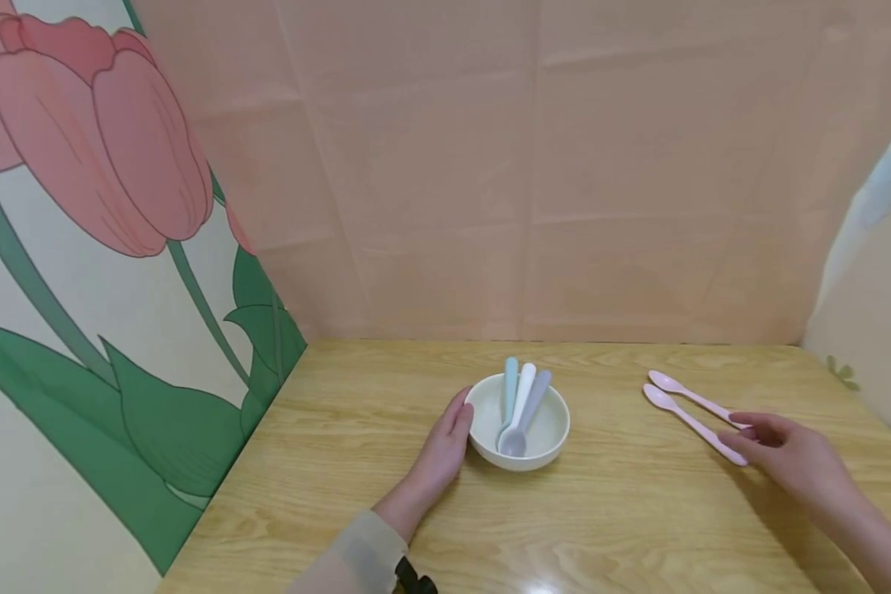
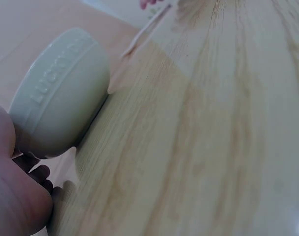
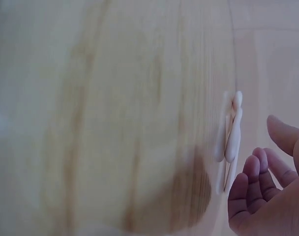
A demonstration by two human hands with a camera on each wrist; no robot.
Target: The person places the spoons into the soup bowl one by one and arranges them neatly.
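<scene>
My left hand (image 1: 445, 441) grips the left side of a cream bowl (image 1: 516, 464), thumb near the rim and fingers round the outside. Raised lettering shows on the bowl's wall (image 2: 66, 93) in the left wrist view. Three spoons lean inside it, handles up over the far rim: a light blue spoon (image 1: 510, 388), a white spoon (image 1: 524, 392) and a greyish-lavender spoon (image 1: 532, 406). To the right, two pink spoons lie side by side, a farther spoon (image 1: 686, 393) and a nearer spoon (image 1: 694, 422). My right hand (image 1: 794, 454) hovers at their handle ends, thumb and fingers apart in the right wrist view.
The wood-grain table (image 1: 386, 388) backs onto a pinkish-beige sheet (image 1: 527, 206). A panel with printed tulips (image 1: 104, 140) stands along the left, and a pale panel (image 1: 869, 305) along the right. Between bowl and pink spoons is a stretch of bare tabletop.
</scene>
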